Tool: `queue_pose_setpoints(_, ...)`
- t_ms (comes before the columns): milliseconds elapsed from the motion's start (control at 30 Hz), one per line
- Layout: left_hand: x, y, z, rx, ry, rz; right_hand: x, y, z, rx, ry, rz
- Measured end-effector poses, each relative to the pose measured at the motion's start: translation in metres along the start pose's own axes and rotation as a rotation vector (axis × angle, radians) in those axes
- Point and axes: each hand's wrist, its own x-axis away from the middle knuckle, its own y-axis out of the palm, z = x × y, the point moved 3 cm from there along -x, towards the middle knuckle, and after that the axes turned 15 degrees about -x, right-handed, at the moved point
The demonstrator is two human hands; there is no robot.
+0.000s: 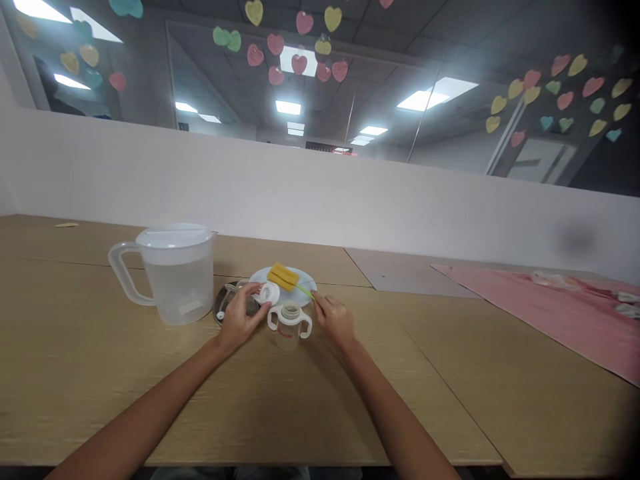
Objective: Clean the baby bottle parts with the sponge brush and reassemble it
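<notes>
My left hand (240, 319) grips a white ring-shaped bottle collar (269, 294) between thumb and fingers, above the edge of a white plate (306, 283). My right hand (334, 319) pinches a thin green stick (305, 291) that slants over the plate. Its far end meets a folded yellow sponge (283, 276) lying there; whether the two are joined I cannot tell. Between my hands a clear baby bottle (289, 333) with two white handles stands upright, its threaded neck uncovered. Partly behind my left hand is a round dark metal dish (219, 308) with clear and white parts in it.
To the left stands a large translucent lidded pitcher (183, 283), its handle pointing left. A pink mat (555, 313) with plastic-looking items covers the right side of the wooden table (210, 413). A white wall (300, 193) rises behind, below a glass pane with heart-shaped notes.
</notes>
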Motion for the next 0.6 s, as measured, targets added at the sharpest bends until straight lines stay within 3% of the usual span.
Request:
queue_pose_setpoints(133, 0.000, 0.000, 0.004, 0.002, 0.000, 0.026, 0.001, 0.002, 0.002, 0.004, 0.015, -0.055)
queue_pose_setpoints(333, -0.013, -0.008, -0.029, -0.013, -0.273, 0.211, 0.000, -0.004, -0.003, -0.016, -0.074, 0.022)
queue_pose_setpoints(433, -0.018, -0.015, -0.044, -0.125, -0.257, 0.166, -0.001, -0.006, -0.001, -0.013, -0.041, 0.081)
queue_pose_setpoints(600, -0.016, -0.020, -0.050, -0.343, -0.099, -0.022, -0.002, -0.008, 0.000, -0.022, -0.001, 0.110)
